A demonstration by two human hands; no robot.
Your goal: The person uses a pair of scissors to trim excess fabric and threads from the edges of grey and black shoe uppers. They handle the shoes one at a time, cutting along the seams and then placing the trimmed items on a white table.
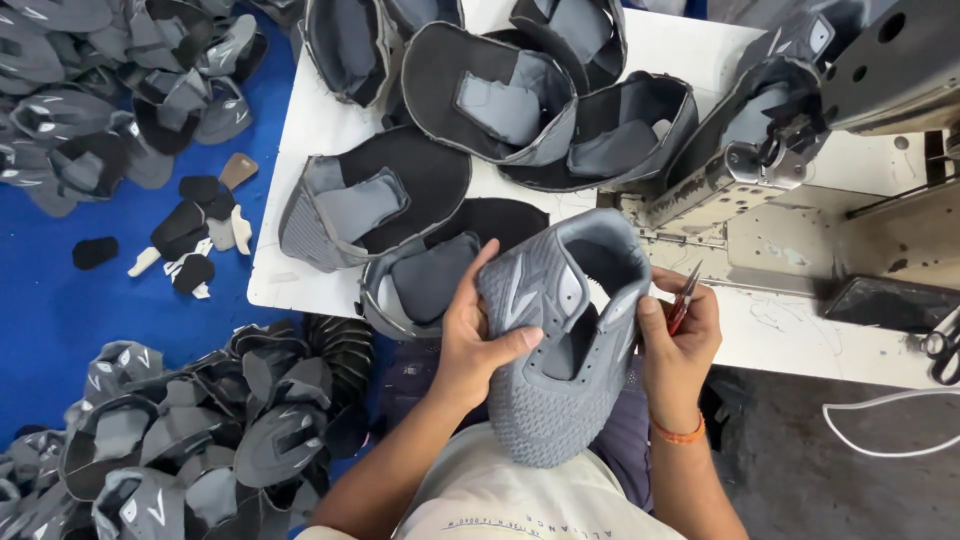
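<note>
A grey knitted shoe upper (560, 350) is held up in front of me, above my lap. My left hand (478, 335) grips its left side, thumb across the outer face. My right hand (680, 335) pinches its right edge and also holds small red-handled snips (684, 297) that point up. An orange band circles my right wrist.
Several more grey and black shoe uppers (370, 205) lie on the white table (300, 150). A sewing machine (800, 140) stands at the right, with scissors (942, 345) near the edge. Piles of uppers (180, 440) cover the blue floor at left.
</note>
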